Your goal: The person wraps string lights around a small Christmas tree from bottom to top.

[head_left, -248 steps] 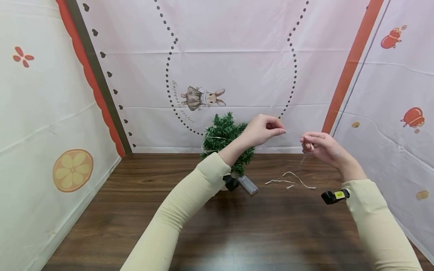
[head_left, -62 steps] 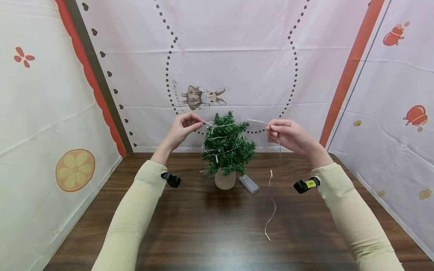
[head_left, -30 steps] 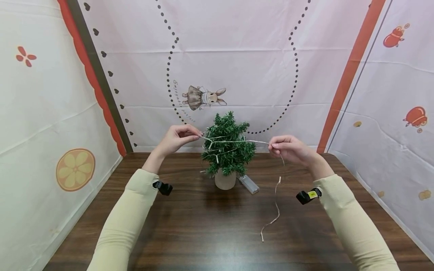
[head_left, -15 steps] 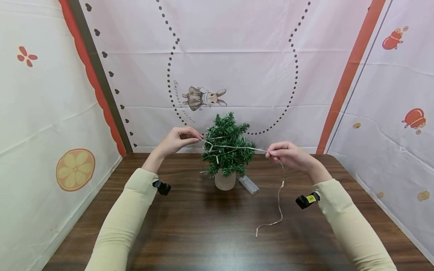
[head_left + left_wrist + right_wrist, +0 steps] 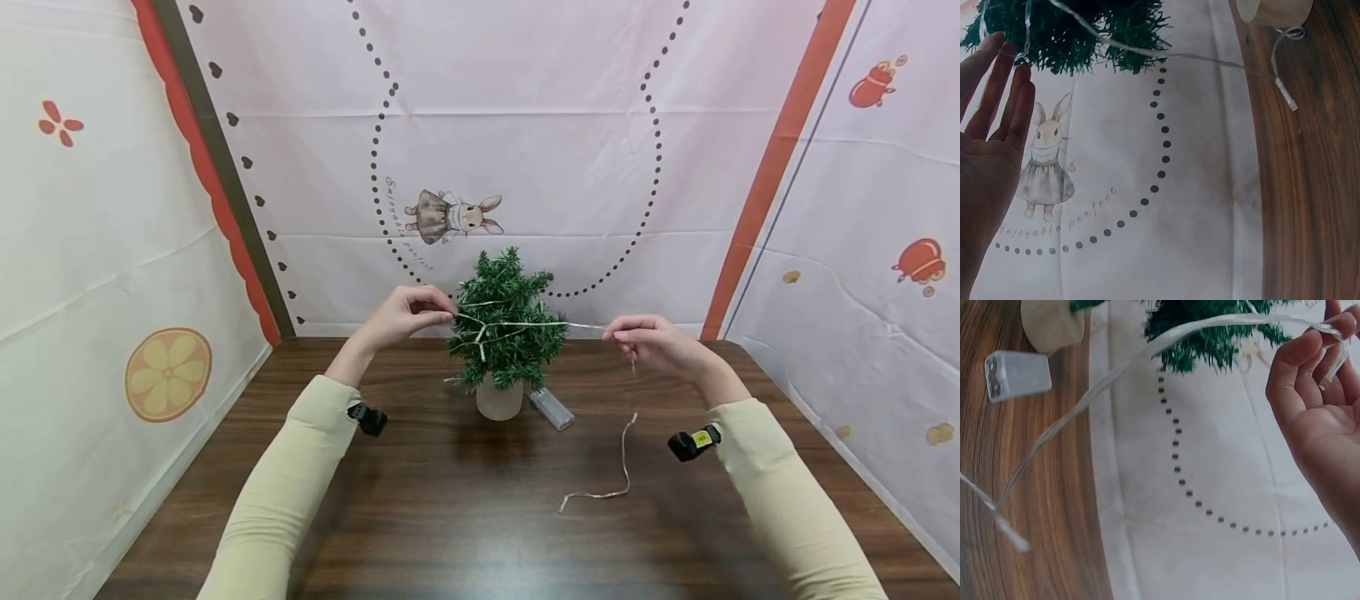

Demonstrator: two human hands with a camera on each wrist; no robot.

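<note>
A small green artificial Christmas tree (image 5: 510, 292) stands upright in a pale round base (image 5: 498, 400). A clear-wired string of lights (image 5: 536, 324) crosses its front in several strands. At the tree's left side my left hand (image 5: 405, 319) pinches the light string between thumb and fingertips. Over to the right, my right hand (image 5: 660, 343) pinches the same string and holds it taut across the tree. In the right wrist view a small bulb hangs by the right fingers (image 5: 1297, 359). The string's loose tail (image 5: 625, 467) hangs below that hand and runs over the table.
A translucent battery box (image 5: 552, 408) lies on the wooden table (image 5: 420, 517), just right of the base. Close behind the tree rises a white printed cloth (image 5: 525, 150). More printed cloth (image 5: 862, 333) closes off the right side, and another (image 5: 165, 267) the left.
Earlier my left arm reached across the tree; both hands then parted to either side. The taut strand has come down the tree's front. Just now both hands shifted slightly right.
</note>
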